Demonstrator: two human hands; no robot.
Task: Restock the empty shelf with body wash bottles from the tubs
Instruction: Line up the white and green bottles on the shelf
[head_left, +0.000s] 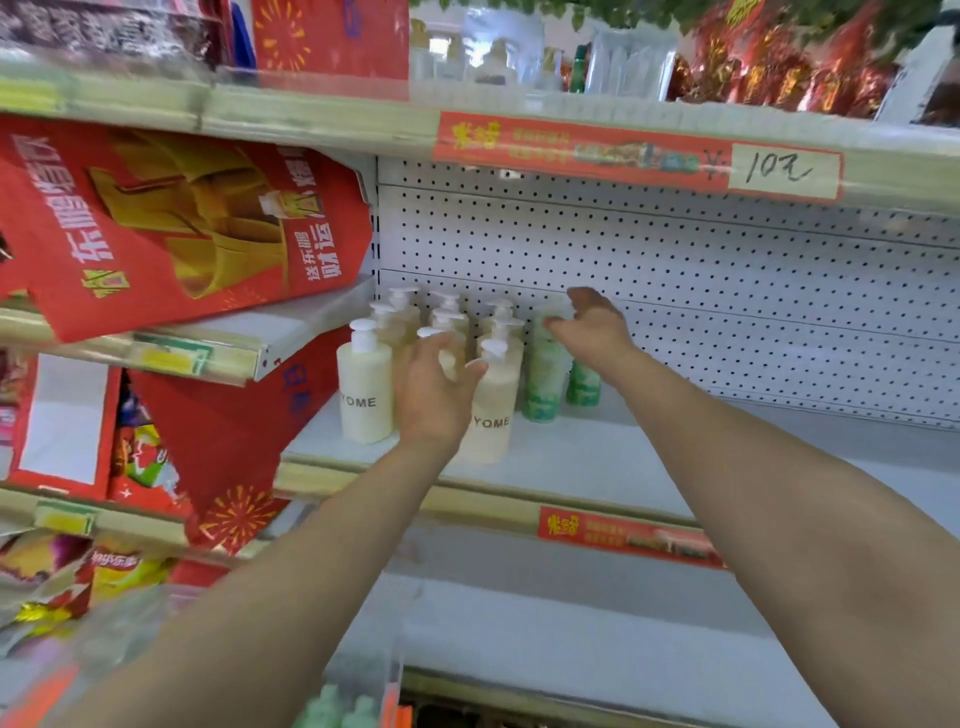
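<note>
Several cream pump bottles (363, 395) marked "YOME" stand in rows at the left end of the white shelf (597, 457). My left hand (434, 395) is wrapped around the front cream bottle (448, 361) of the middle row, thumb against its right side. Two green bottles (543, 379) stand just right of the cream ones. My right hand (592, 325) pinches the top of the nearer green bottle, thumb in front and fingers behind. More green bottles (332, 709) show in a clear tub at the bottom edge.
White pegboard (675, 270) backs the shelf, whose right part is bare. Red gift boxes (171, 223) lean on the neighbouring shelves at left. A red price strip (639, 156) runs along the upper shelf edge. A lower white shelf (571, 623) sits below.
</note>
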